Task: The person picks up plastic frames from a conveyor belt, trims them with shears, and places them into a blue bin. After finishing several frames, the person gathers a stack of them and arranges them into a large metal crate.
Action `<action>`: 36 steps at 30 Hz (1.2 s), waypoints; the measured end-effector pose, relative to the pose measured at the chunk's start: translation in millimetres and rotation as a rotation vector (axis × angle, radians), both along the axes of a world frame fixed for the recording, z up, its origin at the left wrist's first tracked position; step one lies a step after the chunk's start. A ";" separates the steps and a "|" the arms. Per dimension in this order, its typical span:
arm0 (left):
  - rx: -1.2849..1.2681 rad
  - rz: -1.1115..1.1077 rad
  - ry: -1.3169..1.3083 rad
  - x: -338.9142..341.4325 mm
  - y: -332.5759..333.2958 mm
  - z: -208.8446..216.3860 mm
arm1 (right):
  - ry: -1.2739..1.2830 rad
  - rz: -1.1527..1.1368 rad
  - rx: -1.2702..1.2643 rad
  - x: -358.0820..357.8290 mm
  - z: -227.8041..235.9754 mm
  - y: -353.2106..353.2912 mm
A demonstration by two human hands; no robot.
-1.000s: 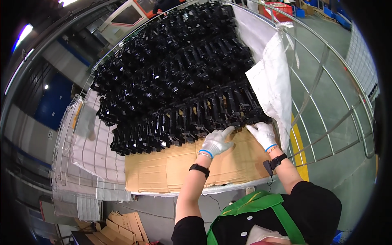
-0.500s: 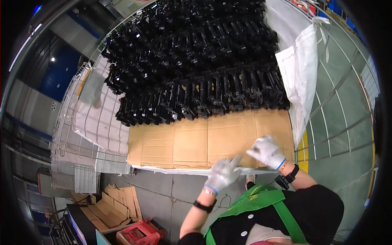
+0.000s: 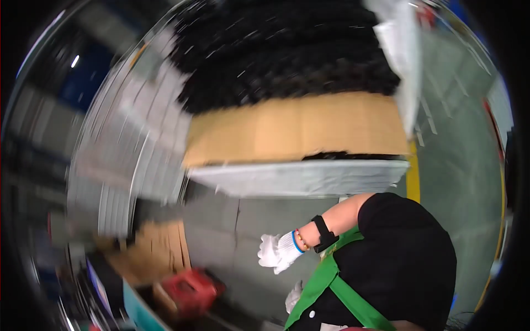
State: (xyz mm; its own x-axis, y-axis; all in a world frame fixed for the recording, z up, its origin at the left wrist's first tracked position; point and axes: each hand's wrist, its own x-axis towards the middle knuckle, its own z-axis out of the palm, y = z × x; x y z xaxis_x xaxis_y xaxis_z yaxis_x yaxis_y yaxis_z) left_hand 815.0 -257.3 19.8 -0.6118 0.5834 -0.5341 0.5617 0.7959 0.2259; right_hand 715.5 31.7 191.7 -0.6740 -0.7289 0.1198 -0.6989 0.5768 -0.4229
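Nearest of two gloved hands, the left hand (image 3: 294,298) is half hidden by the green apron (image 3: 320,284); its grip cannot be told. The right hand (image 3: 275,252), arm bent leftward across the body, has loosely curled fingers, any pinch unclear. Both are nearward of one cardboard sheet (image 3: 301,127); one red object (image 3: 190,289) sits nearward-left of it. Beyond it, black parts (image 3: 281,55) blur past counting.

The parts (image 3: 292,55) are black, the cardboard (image 3: 298,126) tan, the sheeting (image 3: 298,179) along its near edge whitish; the gloved hands (image 3: 275,253) are white, the right cuff (image 3: 290,246) rimmed blue, the apron (image 3: 319,284) green.
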 end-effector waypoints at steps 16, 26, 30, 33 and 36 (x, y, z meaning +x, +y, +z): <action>0.314 1.179 0.082 146.4 -94.1 112.3 | -0.221 0.423 0.654 -48.3 -89.4 -218.1; 0.231 2.354 0.780 246.1 -270.6 80.2 | -0.131 0.439 0.644 -168.3 -32.2 -450.6; 0.557 2.784 1.513 320.7 -325.7 54.8 | -0.098 0.682 0.359 -157.1 -11.3 -598.2; 0.415 2.927 1.797 397.1 -358.5 52.4 | -0.063 0.884 0.141 -111.4 1.9 -696.4; 0.154 2.877 1.798 444.3 -400.0 99.3 | 0.108 1.007 0.190 -52.4 22.5 -774.6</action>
State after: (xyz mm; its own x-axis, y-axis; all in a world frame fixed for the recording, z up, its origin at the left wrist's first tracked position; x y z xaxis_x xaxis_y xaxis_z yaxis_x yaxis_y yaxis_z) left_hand 1259.3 -657.3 119.1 0.7724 -0.6188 0.1434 -0.3473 -0.2224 0.9110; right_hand 663.1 -742.9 214.2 0.2674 -0.9630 -0.0327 -0.9240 -0.2467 -0.2921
